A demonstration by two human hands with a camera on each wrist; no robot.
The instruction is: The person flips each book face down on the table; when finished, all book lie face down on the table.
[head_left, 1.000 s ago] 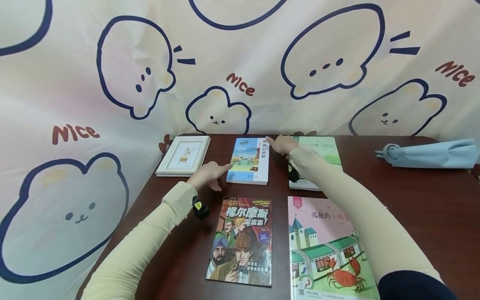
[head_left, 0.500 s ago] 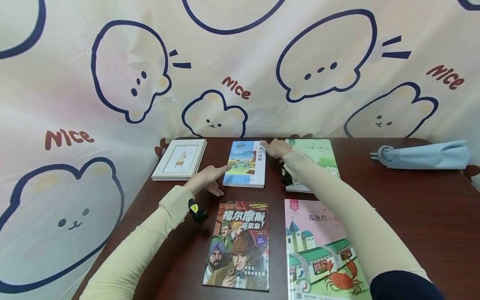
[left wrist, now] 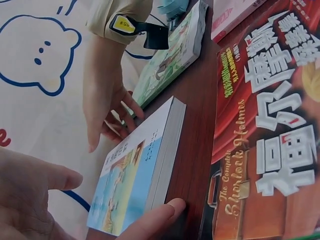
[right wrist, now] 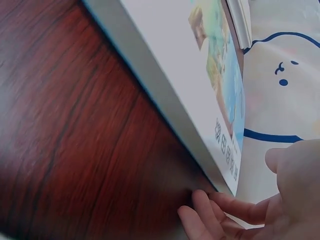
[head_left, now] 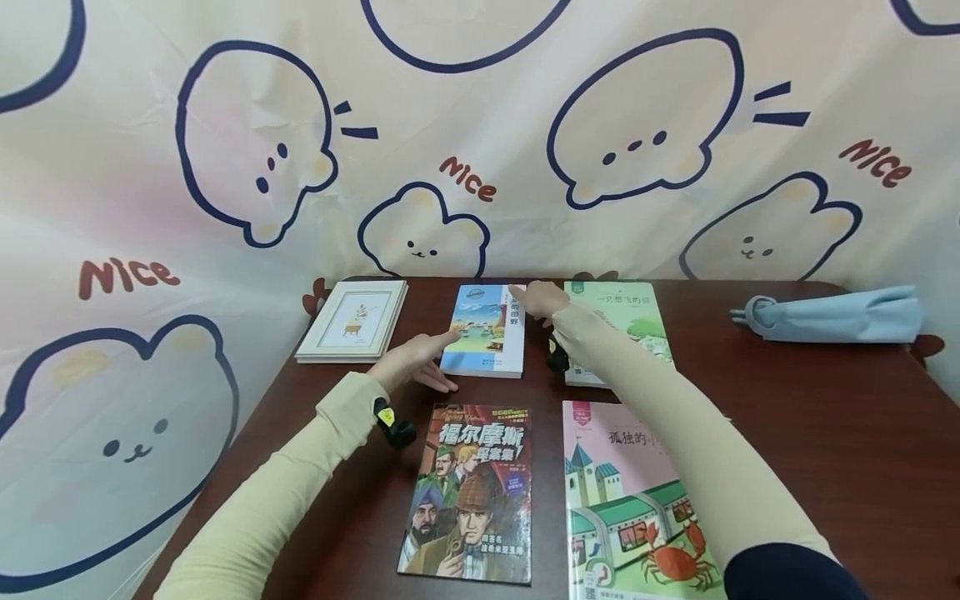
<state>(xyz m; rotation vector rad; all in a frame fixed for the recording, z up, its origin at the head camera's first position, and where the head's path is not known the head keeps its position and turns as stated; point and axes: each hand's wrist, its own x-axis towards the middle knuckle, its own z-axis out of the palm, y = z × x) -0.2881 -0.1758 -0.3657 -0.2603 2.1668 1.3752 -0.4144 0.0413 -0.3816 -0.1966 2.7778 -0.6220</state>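
Observation:
A blue-and-white paperback book [head_left: 483, 333] lies flat in the back row on the dark wooden table. At its lower left side is my left hand [head_left: 412, 362]; in the left wrist view, the thumb and fingers stand spread about the book's near end. My right hand [head_left: 542, 300] is at the upper right corner, with its fingers extended in the right wrist view beside the book's edge. Firm contact cannot be told for either hand. A green book [head_left: 626, 333] lies partly hidden under the right forearm.
White framed-picture books [head_left: 354, 323] are stacked at the back left. A detective comic [head_left: 468, 500] and a pink crab picture book [head_left: 600, 517] lie in front. A light blue folded umbrella [head_left: 832, 315] rests at the right. Behind the table hangs a printed cloth [head_left: 420, 100].
The head view has shifted slightly, moving the scene left and down. My right hand has come a little left over the book's corner, and my left thumb reaches slightly further over its cover.

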